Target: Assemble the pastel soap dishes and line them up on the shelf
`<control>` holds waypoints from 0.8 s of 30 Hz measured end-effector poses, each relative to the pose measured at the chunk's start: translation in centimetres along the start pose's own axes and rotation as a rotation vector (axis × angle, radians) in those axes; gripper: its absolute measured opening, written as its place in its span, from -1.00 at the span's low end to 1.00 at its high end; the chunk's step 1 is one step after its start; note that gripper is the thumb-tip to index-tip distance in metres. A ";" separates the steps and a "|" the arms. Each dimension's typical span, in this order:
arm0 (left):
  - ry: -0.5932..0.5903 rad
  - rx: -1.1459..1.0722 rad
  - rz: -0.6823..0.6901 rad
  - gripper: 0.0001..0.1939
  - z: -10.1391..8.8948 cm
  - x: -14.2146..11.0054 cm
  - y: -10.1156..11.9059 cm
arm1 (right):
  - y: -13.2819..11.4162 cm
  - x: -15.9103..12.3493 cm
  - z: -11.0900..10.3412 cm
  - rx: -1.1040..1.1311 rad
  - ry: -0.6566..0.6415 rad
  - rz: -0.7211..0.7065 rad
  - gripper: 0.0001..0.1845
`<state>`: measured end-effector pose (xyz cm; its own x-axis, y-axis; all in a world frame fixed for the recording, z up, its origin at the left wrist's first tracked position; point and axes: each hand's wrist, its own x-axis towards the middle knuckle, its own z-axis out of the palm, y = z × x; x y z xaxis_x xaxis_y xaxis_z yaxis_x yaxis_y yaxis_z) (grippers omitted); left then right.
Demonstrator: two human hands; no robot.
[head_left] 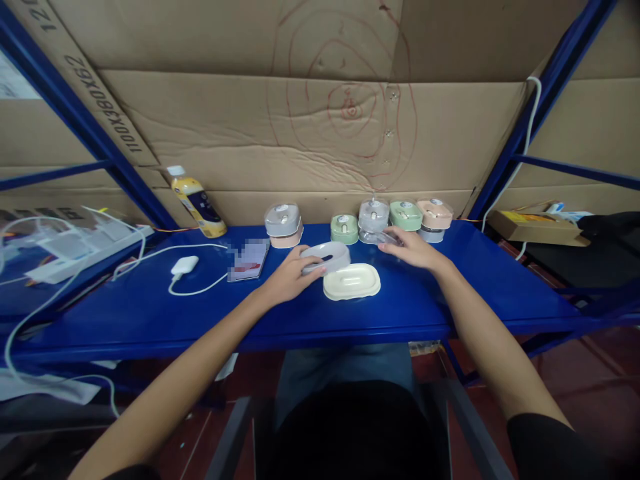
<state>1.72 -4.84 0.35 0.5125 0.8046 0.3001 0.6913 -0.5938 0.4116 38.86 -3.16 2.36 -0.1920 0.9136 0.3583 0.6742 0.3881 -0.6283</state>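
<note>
My left hand is closed on a grey, rounded plastic piece with a dark opening in its middle, tilted above the blue table. Just below that piece lies a cream oval plastic base with a raised centre. Farther right, my right hand pinches the edge of a clear plastic lid. The lid is low in front of a grey box with a clear top, and I cannot tell whether they touch. A green box sits left of it.
Along the back stand more boxes: a grey-and-pink stack, a green one and a pink one. On the left are a phone, a white charger, cables, a bottle and a power strip. Cardboard backs the table.
</note>
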 end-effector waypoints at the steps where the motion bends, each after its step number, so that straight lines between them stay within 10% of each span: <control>1: 0.004 0.019 -0.026 -0.45 -0.1 -0.3 -0.8 | 0.1 0.0 0.1 0.019 -0.042 0.016 -0.29; 7: 0.018 0.058 -0.113 -0.46 -0.5 -1.7 -2.5 | 0.7 0.0 0.7 0.172 -0.134 0.089 -0.32; 15: -0.069 -0.079 0.047 -0.45 0.8 -0.8 2.9 | 0.6 -0.1 1.0 0.175 -0.108 0.072 -0.34; 24: -0.071 -0.238 0.020 0.09 3.2 0.5 4.8 | -1.7 -0.8 0.9 0.051 -0.104 -0.070 -0.28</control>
<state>6.91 -7.29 -0.32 0.5649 0.7856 0.2524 0.5458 -0.5851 0.5998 37.24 -4.50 2.54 -0.3117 0.8908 0.3306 0.6203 0.4544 -0.6393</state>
